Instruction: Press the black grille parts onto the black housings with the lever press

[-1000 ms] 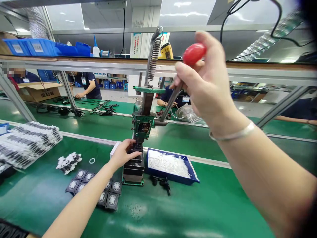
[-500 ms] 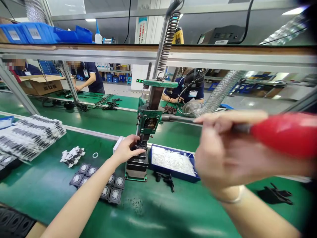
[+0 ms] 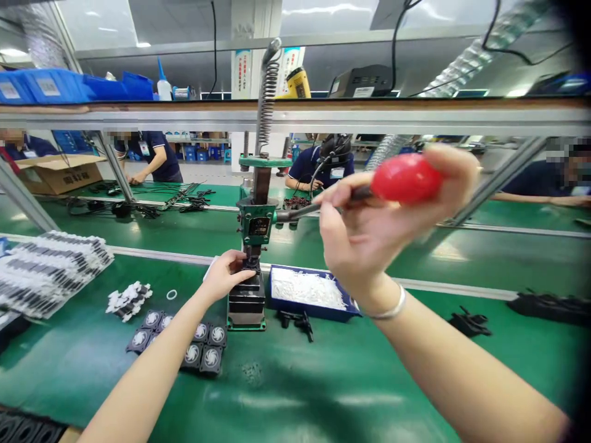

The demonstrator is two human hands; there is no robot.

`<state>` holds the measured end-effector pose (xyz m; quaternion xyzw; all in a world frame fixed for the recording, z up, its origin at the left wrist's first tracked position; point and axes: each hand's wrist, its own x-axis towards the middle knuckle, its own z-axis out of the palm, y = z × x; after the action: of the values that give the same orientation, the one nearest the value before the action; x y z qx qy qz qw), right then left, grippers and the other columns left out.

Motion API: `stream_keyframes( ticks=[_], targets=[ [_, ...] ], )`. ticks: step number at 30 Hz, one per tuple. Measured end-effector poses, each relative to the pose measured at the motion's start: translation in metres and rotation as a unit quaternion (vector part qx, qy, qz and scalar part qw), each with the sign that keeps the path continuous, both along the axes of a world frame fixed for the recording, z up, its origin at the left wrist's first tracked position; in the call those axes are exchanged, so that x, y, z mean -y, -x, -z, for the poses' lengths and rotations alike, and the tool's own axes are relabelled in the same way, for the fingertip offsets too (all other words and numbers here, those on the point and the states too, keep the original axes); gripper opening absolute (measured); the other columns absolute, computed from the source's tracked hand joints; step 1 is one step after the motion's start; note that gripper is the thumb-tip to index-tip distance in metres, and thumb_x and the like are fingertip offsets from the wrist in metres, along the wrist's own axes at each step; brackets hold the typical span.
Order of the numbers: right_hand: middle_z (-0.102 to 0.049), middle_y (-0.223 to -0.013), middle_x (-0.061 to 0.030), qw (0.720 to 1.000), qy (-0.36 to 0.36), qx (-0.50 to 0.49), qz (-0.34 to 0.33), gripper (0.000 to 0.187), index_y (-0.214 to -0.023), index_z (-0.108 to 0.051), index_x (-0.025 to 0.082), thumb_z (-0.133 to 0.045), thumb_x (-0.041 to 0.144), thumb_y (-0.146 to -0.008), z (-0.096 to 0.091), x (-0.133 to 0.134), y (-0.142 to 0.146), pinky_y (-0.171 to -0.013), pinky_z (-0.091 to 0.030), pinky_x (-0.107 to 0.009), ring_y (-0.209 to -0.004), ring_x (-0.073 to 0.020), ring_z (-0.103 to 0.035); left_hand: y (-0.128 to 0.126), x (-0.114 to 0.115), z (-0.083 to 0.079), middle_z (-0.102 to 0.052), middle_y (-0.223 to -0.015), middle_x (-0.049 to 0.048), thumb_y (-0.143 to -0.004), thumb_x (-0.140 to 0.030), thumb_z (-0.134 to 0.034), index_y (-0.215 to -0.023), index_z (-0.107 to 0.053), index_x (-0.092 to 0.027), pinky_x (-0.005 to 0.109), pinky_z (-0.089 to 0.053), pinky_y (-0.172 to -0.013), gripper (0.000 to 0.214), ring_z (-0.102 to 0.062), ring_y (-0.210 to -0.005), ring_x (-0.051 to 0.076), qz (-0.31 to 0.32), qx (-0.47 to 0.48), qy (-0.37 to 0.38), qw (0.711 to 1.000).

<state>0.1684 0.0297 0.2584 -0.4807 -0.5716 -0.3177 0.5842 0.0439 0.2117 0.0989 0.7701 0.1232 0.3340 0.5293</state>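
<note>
A green hand press (image 3: 257, 224) stands upright on the bench, with a coil spring (image 3: 266, 92) above it. My left hand (image 3: 224, 277) reaches to the press bed, thumb and fingers closed about a small black part (image 3: 250, 263) under the ram; its exact kind is hidden. My right hand (image 3: 364, 227) is wrapped round the end of the press lever (image 3: 298, 212), with the red knob (image 3: 406, 178) by its palm. The lever slants slightly upward from the press. Left of the press, below my left wrist, lie several black fans (image 3: 211, 360) with white swirled faces, partly covered by my forearm.
A blue tray (image 3: 314, 311) of small white pieces sits right of the press, black parts (image 3: 300, 323) before it. Leftward are a white ring (image 3: 172, 295), a white-and-black cluster (image 3: 129, 300) and stacked parts (image 3: 55, 271). A shelf (image 3: 369, 120) crosses overhead; people work beyond.
My right hand has raised the lever and moved it away from me. My left hand stays at the press bed. The whole view has shifted, so the bench things appear further left.
</note>
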Motion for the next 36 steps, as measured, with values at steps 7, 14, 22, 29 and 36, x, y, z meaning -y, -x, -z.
stream_keyframes(
  ticks=[7, 14, 22, 29, 36],
  targets=[
    [-0.055, -0.123, -0.0085, 0.984, 0.175, -0.028, -0.022, 0.065, -0.151, -0.019, 0.027, -0.052, 0.021, -0.096, 0.014, 0.026, -0.008, -0.096, -0.057, -0.037, -0.107, -0.0174, -0.062, 0.019, 0.035, -0.006, -0.062, -0.107, 0.0052, -0.077, -0.041, -0.078, -0.104, -0.067, -0.02, 0.038, -0.055, -0.092, 0.035, -0.064, -0.101, 0.022, -0.025, 0.008, -0.02, 0.999],
    [-0.054, -0.12, -0.0119, 0.904, 0.39, -0.176, 0.021, 0.062, -0.137, -0.039, 0.017, -0.071, 0.032, -0.085, 0.145, 0.073, 0.046, -0.08, -0.06, -0.032, -0.093, -0.02, -0.064, 0.021, 0.11, 0.034, -0.062, -0.109, 0.0067, -0.089, -0.026, -0.067, -0.131, -0.054, -0.027, 0.036, -0.054, -0.086, 0.044, -0.062, -0.1, 0.024, -0.088, 0.069, -0.312, 0.943],
    [-0.054, -0.097, -0.0026, 0.871, 0.342, -0.22, 0.277, 0.025, -0.108, -0.054, 0.02, -0.061, 0.02, -0.083, 0.219, 0.136, -0.024, -0.067, -0.053, -0.027, -0.071, -0.0134, -0.059, -0.031, 0.185, 0.094, -0.055, -0.127, 0.0152, -0.096, -0.029, -0.056, -0.147, -0.035, -0.024, 0.043, -0.059, -0.091, 0.056, -0.061, -0.118, 0.031, -0.013, 0.013, -0.303, 0.953],
    [-0.054, -0.103, -0.0116, 0.789, 0.259, -0.281, 0.482, 0.022, -0.096, -0.057, 0.016, -0.064, 0.034, -0.084, 0.27, 0.211, -0.181, -0.082, -0.054, -0.043, -0.092, -0.0245, -0.059, -0.027, 0.207, 0.143, -0.057, -0.137, 0.0142, -0.099, -0.027, -0.045, -0.147, -0.04, -0.026, 0.038, -0.062, -0.088, 0.048, -0.066, -0.117, 0.029, 0.16, -0.077, -0.37, 0.912],
    [-0.057, -0.125, -0.0102, 0.773, 0.196, -0.298, 0.525, 0.03, -0.111, -0.061, 0.014, -0.067, 0.035, -0.09, 0.29, 0.247, -0.279, -0.101, -0.046, -0.05, -0.12, -0.027, -0.054, -0.036, 0.21, 0.172, -0.063, -0.133, 0.0107, -0.101, -0.032, -0.04, -0.138, -0.051, -0.024, 0.036, -0.062, -0.09, 0.04, -0.067, -0.116, 0.028, 0.11, -0.085, -0.447, 0.884]
  ],
)
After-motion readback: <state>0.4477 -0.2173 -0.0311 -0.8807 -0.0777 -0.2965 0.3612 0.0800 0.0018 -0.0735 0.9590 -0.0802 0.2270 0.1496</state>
